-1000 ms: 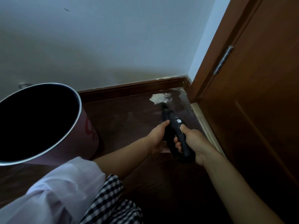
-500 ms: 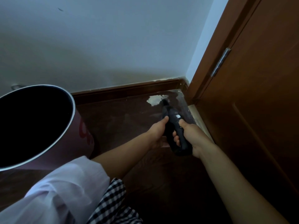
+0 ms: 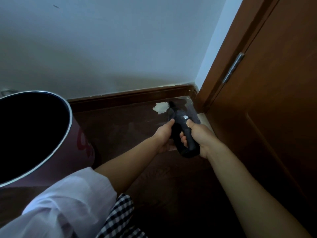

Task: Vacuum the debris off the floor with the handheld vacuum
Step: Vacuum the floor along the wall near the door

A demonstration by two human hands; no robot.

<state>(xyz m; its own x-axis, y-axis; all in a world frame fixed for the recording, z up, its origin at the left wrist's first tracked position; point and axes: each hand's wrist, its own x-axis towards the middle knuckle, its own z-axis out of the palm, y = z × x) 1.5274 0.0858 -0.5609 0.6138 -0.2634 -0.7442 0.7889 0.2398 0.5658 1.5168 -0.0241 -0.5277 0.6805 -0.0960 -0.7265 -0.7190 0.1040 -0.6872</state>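
A pale heap of debris [image 3: 160,108] lies on the dark floor in the corner, close to the skirting board. The dark handheld vacuum [image 3: 180,125] points at it, its nozzle tip touching the heap's right edge. My right hand [image 3: 199,136] grips the vacuum's handle, thumb lying on top near the round button. My left hand [image 3: 163,133] holds the left side of the vacuum body, thumb against it. A clear sheet on the floor shows under and beyond the vacuum.
A tall round bin [image 3: 34,133] with a dark inside and a pink wall stands at the left. A brown door [image 3: 274,100] with a metal hinge [image 3: 233,67] closes off the right side. The white wall and brown skirting board [image 3: 128,97] run behind the debris.
The vacuum and both hands have pushed forward toward the corner, bringing the nozzle tip up beside the debris heap. My view has shifted slightly with them.
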